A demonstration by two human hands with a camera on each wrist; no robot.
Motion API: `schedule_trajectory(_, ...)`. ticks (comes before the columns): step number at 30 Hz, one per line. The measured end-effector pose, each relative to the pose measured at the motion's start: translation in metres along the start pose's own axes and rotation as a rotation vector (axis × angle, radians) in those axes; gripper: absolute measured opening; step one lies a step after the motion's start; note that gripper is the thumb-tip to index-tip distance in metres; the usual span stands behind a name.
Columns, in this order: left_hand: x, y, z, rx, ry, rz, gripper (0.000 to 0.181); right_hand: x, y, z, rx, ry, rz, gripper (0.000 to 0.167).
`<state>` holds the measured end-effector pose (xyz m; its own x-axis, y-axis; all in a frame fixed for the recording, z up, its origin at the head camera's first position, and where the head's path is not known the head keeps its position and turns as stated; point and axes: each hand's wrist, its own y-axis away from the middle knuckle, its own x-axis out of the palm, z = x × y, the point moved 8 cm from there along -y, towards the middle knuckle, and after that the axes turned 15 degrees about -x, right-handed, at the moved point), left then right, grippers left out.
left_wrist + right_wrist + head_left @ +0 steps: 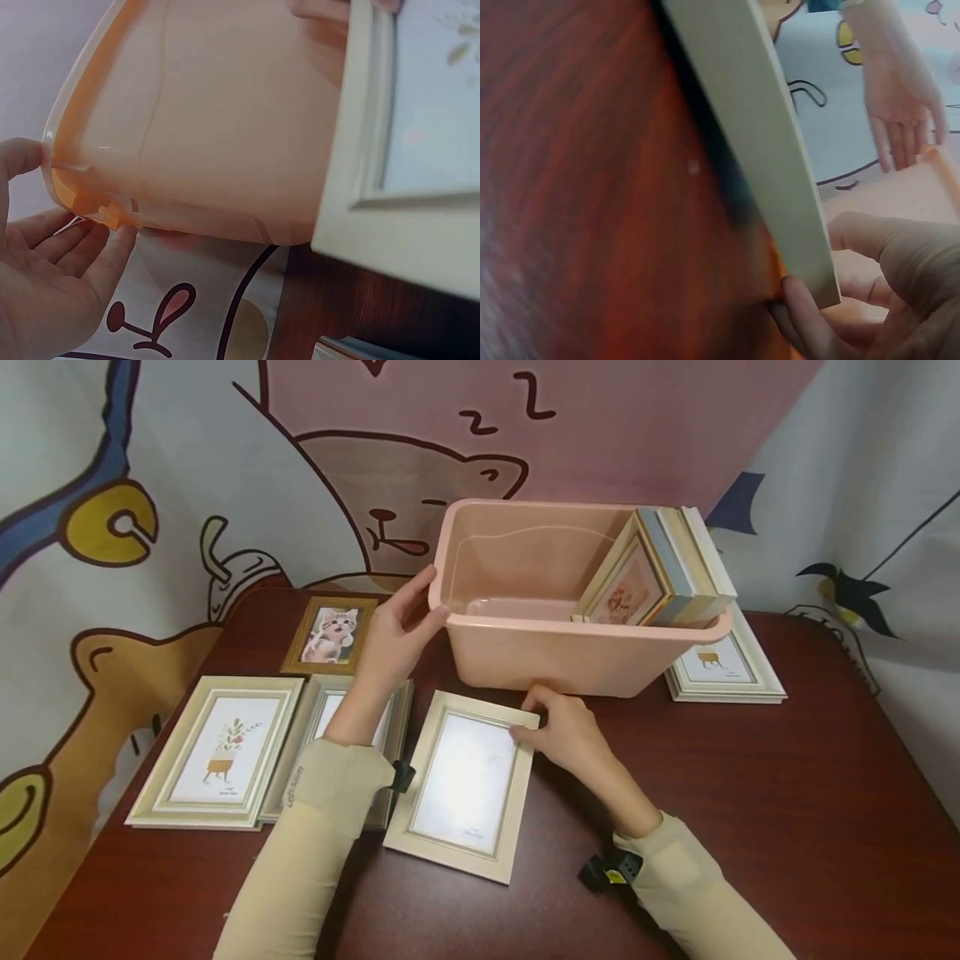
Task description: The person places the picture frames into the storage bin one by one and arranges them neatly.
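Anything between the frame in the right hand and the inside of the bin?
Yes: the near wall of the bin stands between the frame and the inside. Above its rim, nothing visible blocks the middle; standing frames take up the right end.

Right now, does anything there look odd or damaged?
Nothing looks broken or spilled. Only the cream frame in the right hand looks odd: in the head view, glare seems to wash out its picture.
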<state>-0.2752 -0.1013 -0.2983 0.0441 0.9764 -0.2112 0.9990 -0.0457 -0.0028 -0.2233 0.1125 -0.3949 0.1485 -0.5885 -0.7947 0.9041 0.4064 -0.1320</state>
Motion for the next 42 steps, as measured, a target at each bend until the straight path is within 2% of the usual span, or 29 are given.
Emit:
schedule_trajectory(3, 0.001, 0.001, -0.001, -0.005, 0.008, 0.001, 0.056, -0.005, 0.005, -0.002, 0.004, -0.156, 0.003, 0.024)
schedule_trajectory(8, 0.002, 0.001, -0.001, -0.019, -0.022, -0.004, 0.057, -0.013, 0.012, -0.006, -0.013, -0.581, 0.029, 0.025)
schedule_trajectory(9, 0.002, 0.001, -0.001, -0.019, -0.024, -0.003, 0.057, -0.016, 0.013, -0.006, -0.019, -0.643, 0.036, 0.027)
schedule_trajectory(11, 0.002, 0.001, -0.002, -0.019, -0.024, -0.001, 0.057, -0.025, 0.018, -0.008, -0.032, -0.703, 0.044, 0.030)
schedule_trajectory(14, 0.002, 0.001, -0.002, -0.021, -0.018, -0.001, 0.057, -0.041, 0.024, -0.010, -0.046, -0.734, 0.013, 0.030)
schedule_trajectory(19, 0.001, 0.001, -0.001, -0.023, -0.024, -0.001, 0.057, -0.071, 0.034, -0.010, -0.068, -0.740, -0.090, 0.022)
schedule_trajectory(24, 0.000, 0.001, -0.001, -0.016, -0.017, 0.003, 0.057, -0.099, 0.044, -0.006, -0.084, -0.660, -0.152, 0.021)
schedule_trajectory(30, 0.000, 0.001, -0.001, -0.006, -0.021, 0.004, 0.057, -0.134, 0.054, 0.004, -0.179, -0.581, -0.218, 0.026)
schedule_trajectory(34, -0.001, 0.001, -0.001, 0.000, -0.038, 0.003, 0.057, -0.153, 0.060, 0.010, -0.198, -0.546, -0.259, 0.026)
schedule_trajectory(37, 0.000, 0.001, -0.001, 0.006, -0.039, 0.007, 0.057, -0.168, 0.065, 0.013, -0.213, -0.589, -0.294, 0.027)
schedule_trajectory(42, 0.001, 0.001, -0.002, 0.008, -0.044, 0.006, 0.056, -0.194, 0.068, 0.020, -0.313, -0.752, -0.381, 0.030)
